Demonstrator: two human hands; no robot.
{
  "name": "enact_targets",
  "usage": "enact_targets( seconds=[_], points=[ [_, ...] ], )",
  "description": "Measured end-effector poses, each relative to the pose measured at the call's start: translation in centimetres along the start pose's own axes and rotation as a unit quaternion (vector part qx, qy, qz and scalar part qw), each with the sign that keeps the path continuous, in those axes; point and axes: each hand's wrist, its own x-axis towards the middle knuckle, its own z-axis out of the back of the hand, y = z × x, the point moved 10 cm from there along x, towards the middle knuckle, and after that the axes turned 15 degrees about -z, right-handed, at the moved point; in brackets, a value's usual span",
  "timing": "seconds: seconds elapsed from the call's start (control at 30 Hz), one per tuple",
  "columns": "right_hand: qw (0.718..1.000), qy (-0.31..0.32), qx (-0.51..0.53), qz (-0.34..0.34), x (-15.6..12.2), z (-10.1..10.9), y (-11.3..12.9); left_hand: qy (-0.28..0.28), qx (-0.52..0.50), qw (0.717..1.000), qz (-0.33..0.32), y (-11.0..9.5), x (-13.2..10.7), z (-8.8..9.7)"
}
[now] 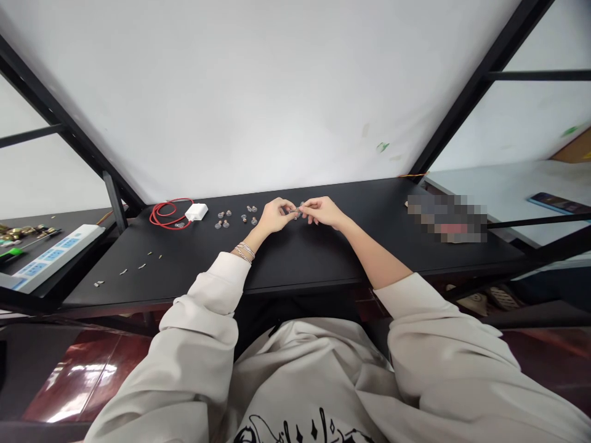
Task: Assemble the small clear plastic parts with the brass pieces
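My left hand (277, 214) and my right hand (324, 211) meet over the black table, fingertips pinched close together. Between them is a small clear piece (298, 213), too small for me to name. Both hands seem to grip it, and the fingers hide most of it. To the left of my left hand lie several small round clear pieces (223, 215) with brownish parts, in loose groups. One of these groups (249, 218) is nearest to my left hand.
A white power adapter (196, 212) with a coiled red cable (161, 215) lies at the back left. Tiny metallic bits (142, 266) are scattered at the front left. A blurred-out item (447, 218) rests at the right end. Beyond the left frame is a white power strip (58, 255).
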Motion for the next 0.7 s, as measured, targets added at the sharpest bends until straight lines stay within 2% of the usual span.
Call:
enact_targets(
  seconds=[0.23,0.4,0.57,0.7],
  points=[
    [1.0,0.024,0.003,0.008,-0.5,-0.6,0.4,-0.012,0.007,1.0,-0.018,-1.0,-0.1,0.6],
    [0.999,0.046,0.004,-0.003,-0.5,-1.0,0.2,-0.018,0.012,1.0,0.003,-1.5,-0.1,1.0],
    [0.999,0.029,0.013,-0.012,-0.5,-0.7,0.4,-0.013,0.011,1.0,0.019,-1.3,-0.2,1.2],
    [0.999,0.019,0.026,-0.021,-0.6,-0.5,0.5,0.014,0.017,0.999,0.027,-0.9,-0.4,0.7]
  ],
)
